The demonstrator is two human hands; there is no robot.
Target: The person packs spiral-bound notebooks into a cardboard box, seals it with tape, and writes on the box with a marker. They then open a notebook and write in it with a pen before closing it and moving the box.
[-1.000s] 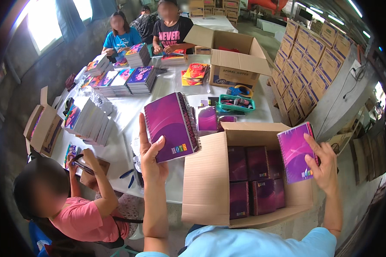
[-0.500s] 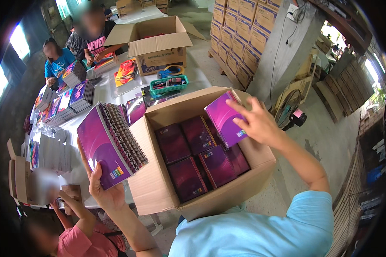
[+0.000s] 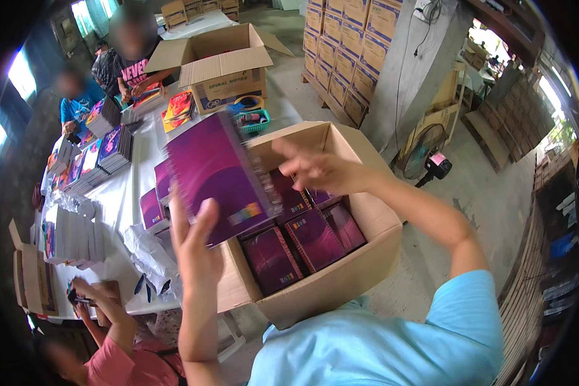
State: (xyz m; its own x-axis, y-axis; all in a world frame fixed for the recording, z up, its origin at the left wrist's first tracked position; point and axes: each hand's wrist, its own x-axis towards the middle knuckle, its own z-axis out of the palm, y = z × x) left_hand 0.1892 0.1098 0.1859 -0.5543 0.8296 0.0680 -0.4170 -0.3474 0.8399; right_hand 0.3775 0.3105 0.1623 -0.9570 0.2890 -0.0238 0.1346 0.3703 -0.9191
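Observation:
My left hand [image 3: 202, 251] grips a stack of purple spiral notebooks [image 3: 215, 174] from its near left side, tilted up beside the open cardboard box [image 3: 341, 276]. Their spiral edges face right, and motion smears them. Above the box, my right hand [image 3: 309, 167] has its fingers apart and nothing visible in them; it is slightly blurred. Inside the box, dark purple notebooks [image 3: 270, 260] lie in several side-by-side stacks. Part of the contents is hidden under my right hand and the held stack.
More purple notebooks [image 3: 153, 211] lie on the white table [image 3: 125, 225], near crumpled plastic [image 3: 149, 251]. A green basket [image 3: 257, 127], scissors [image 3: 248, 103] and another open carton [image 3: 228, 83] stand beyond. People work along the left; a fan [image 3: 424, 151] stands at right.
My left hand has brought the notebook stack right, toward the box. My right hand has let go of the single notebook it held at the box's far right and moved left toward the stack.

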